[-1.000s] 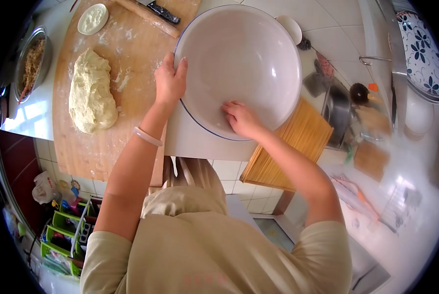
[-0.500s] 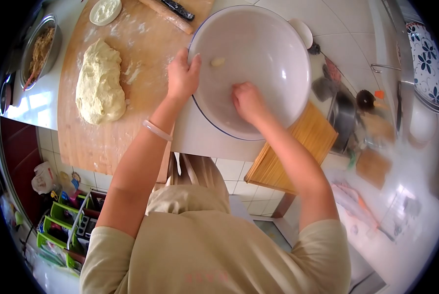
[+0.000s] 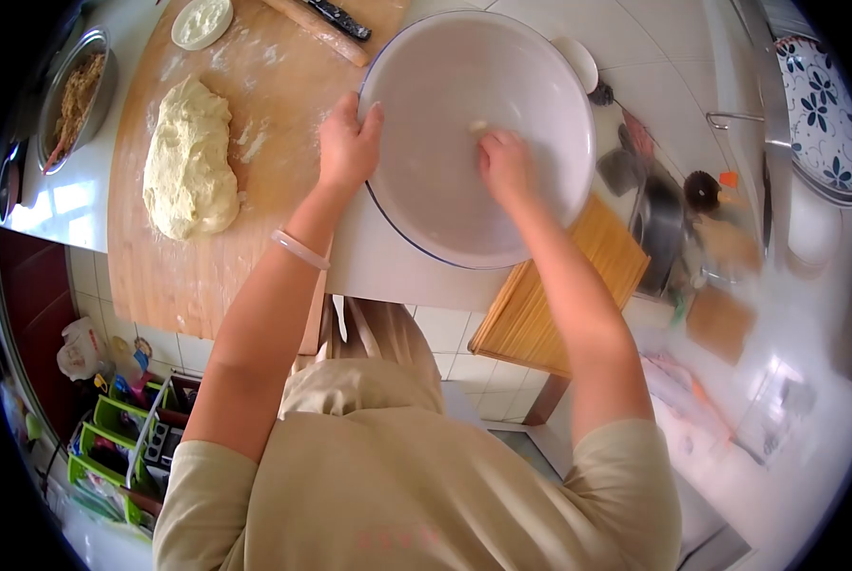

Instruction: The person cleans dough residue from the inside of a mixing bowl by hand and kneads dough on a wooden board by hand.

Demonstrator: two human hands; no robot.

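A wide white enamel bowl (image 3: 426,181) with a blue rim stands on the worktop, partly against the wooden board. My left hand (image 3: 347,147) grips its left rim, thumb at the rim and the other fingers mostly hidden. Inside the bowl, my right hand (image 3: 509,169) is closed, fingers curled and fingertips down near the bottom. A small pale piece of dough (image 3: 478,126) lies just at those fingertips; whether they pinch it or anything else is hidden. To the left, a big lump of dough (image 3: 193,157) rests on the floured wooden board (image 3: 274,209).
A rolling pin (image 3: 317,30) and a small white dish (image 3: 200,24) lie at the board's far side. A metal bowl of brown filling (image 3: 81,100) stands far left. Right of the big bowl are a slatted wooden board (image 3: 578,285), a sink (image 3: 659,233) and patterned plates (image 3: 821,114).
My right hand has moved right and slightly away from me inside the bowl. The small dough piece now lies further right, at its fingertips. My left hand keeps its hold on the rim.
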